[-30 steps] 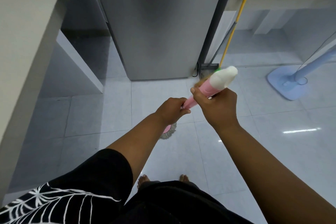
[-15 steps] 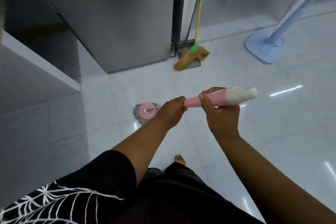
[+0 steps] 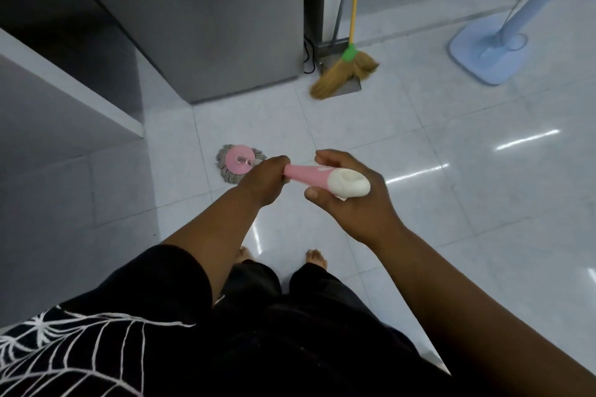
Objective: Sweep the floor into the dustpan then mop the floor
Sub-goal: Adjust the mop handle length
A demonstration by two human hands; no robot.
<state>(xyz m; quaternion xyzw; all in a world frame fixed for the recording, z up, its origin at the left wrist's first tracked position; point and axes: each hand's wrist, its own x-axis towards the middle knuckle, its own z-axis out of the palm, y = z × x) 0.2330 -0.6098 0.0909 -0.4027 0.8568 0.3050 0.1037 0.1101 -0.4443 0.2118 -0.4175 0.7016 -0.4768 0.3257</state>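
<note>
I hold a pink mop by its handle, which ends in a white cap. My left hand grips the handle lower down. My right hand holds the upper end near the cap, fingers curled round it. The round pink mop head with grey strands rests on the pale tiled floor just ahead of my left hand. A straw broom with a yellow stick leans beside the fridge, its bristles lying over a grey metal dustpan.
A grey fridge stands ahead, with a black cable at its right corner. A white counter edge juts in from the left. The blue base of a standing fan sits at the right. My bare feet are on the tiles below.
The view has tipped further down and closer. The mop head has come out from behind my left hand onto the floor ahead-left, and the handle has swung lower towards level.
</note>
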